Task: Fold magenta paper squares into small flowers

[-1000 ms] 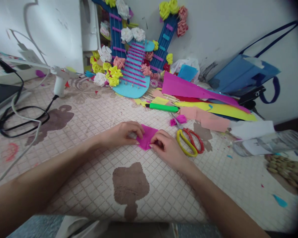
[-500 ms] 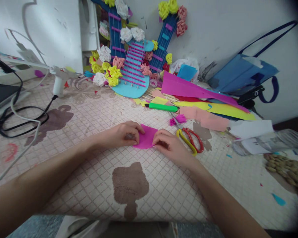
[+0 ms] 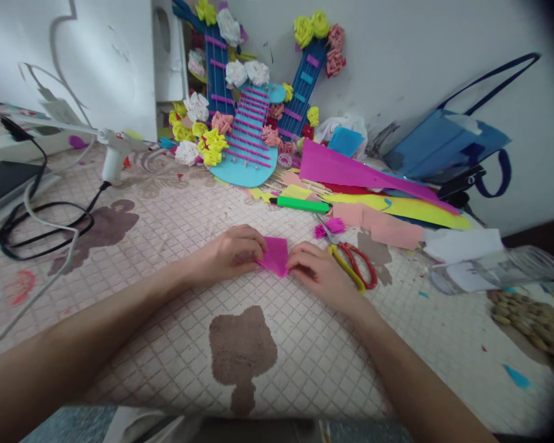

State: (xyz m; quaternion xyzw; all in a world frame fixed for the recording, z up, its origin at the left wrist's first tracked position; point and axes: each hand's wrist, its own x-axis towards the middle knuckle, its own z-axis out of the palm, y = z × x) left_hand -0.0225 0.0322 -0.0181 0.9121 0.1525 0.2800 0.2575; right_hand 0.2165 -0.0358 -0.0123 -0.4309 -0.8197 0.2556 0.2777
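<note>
A small magenta piece of crepe paper (image 3: 276,255) is held between my two hands, low over the patterned tablecloth. My left hand (image 3: 240,251) pinches its left edge between thumb and fingers. On the other side, my right hand (image 3: 311,267) is closed on the paper's right edge. Scissors (image 3: 354,264) with red and yellow handles lie just beyond the right hand. A fringed magenta paper bundle (image 3: 329,227) rests by their blades. Behind it is a bright green marker-like stick (image 3: 303,203) with dark ends.
Paper-flower-trimmed toy string instruments (image 3: 252,135) lean against the back wall. Coloured paper sheets (image 3: 369,175) are stacked at the back right. A white glue gun (image 3: 114,157) with cables stands at left. To the right lie a clear plastic bottle (image 3: 521,267) and peanuts (image 3: 530,323).
The magenta paper has turned slightly between my hands and now shows a narrower face. My left fingers have shifted along its left edge; the right hand stays at the right edge.
</note>
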